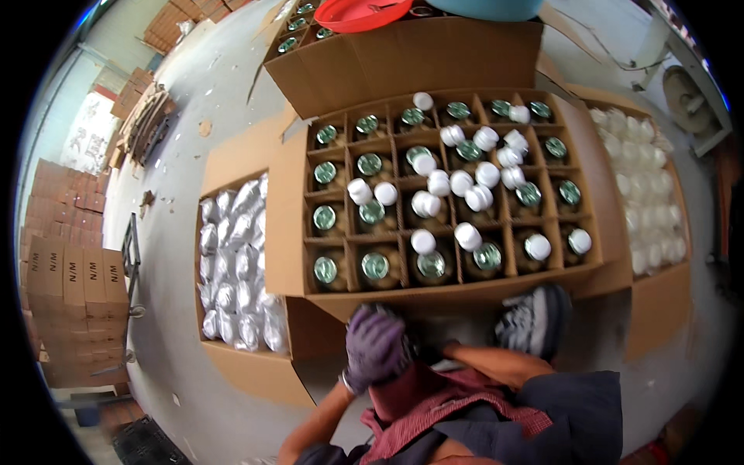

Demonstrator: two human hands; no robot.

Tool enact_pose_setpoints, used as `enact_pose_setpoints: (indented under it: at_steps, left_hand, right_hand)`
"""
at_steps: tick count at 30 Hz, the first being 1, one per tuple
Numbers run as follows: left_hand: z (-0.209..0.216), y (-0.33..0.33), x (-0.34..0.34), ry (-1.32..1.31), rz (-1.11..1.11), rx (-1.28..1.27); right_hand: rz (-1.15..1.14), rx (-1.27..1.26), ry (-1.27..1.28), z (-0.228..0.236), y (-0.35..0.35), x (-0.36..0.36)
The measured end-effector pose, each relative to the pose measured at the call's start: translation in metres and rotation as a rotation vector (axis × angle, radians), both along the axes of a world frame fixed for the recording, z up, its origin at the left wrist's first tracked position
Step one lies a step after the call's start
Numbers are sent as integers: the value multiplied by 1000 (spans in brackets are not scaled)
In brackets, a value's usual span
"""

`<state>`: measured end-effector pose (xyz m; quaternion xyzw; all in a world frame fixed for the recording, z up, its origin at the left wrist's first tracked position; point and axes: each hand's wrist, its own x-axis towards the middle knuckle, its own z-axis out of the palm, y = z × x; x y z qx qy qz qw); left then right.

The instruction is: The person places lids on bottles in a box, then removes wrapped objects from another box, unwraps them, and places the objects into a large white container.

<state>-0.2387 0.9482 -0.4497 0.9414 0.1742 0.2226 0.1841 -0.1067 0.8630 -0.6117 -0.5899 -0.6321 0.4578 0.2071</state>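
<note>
My left hand (377, 349), in a purple and grey glove, is in front of the divided carton (465, 288), over a maroon cloth (418, 395). Its fingers are curled together; whatever they may grip is hidden. My right forearm (500, 364) reaches inward toward the left hand, and the fingers of that hand cannot be seen. Clear glass bottles (375, 266) stand upright in the carton's cells. White caps (439, 183) sit on or among the bottle tops and dividers, mostly in the middle and right columns; one cap (537, 247) lies at a front-right bottle.
A carton of silver-wrapped pieces (244, 263) stands at left, and one of whitish pieces (642, 182) at right. Behind are a red basin (360, 14), a blue tub (488, 6) and another bottle carton (291, 46). A shoe (535, 322) touches near the front flap. Stacked boxes (77, 310) stand far left.
</note>
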Motion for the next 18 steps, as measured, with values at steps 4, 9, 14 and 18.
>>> enact_pose_setpoints:
  at_steps: [4, 9, 14, 18]
  left_hand:
    - [8, -9, 22, -95, 99, -193]
    - [19, 30, 94, -165, 222, -233]
    - [-28, 48, 133, 216, 254, -14]
    - [-24, 52, 121, -146, 220, -383]
  right_hand:
    - [87, 482, -77, 7, -30, 20]
    - [-323, 594, -440, 168, -23, 117]
    - [-389, 299, -908, 145, 26, 163]
    - [-485, 351, -743, 134, 21, 180]
